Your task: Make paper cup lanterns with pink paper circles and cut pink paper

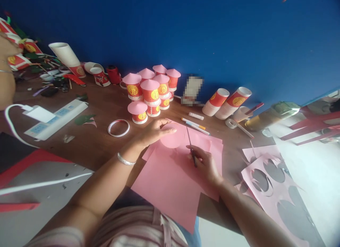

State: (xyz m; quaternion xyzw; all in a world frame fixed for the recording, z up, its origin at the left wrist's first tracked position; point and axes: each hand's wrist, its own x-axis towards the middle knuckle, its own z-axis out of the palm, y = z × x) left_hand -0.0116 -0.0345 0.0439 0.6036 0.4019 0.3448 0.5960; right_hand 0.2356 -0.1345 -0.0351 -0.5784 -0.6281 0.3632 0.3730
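Observation:
My left hand (pixel 154 132) lies flat with fingers stretched out, pressing a pink paper disc (pixel 172 136) onto a stack of pink paper sheets (pixel 170 179). A silver bracelet sits on that wrist. My right hand (pixel 204 163) is closed around a thin dark pencil (pixel 190 146), its tip touching the pink sheet just right of the disc.
Several red paper cups with pink cone lids (pixel 150 91) stand behind the sheets. A tape ring (pixel 118 128), a white power strip (pixel 54 121), markers (pixel 195 124), lying cup stacks (pixel 227 101) and a bottle (pixel 271 116) are around. Pink sheets with cut-out circles (pixel 278 190) lie at right. Another person's arm (pixel 6 73) shows at far left.

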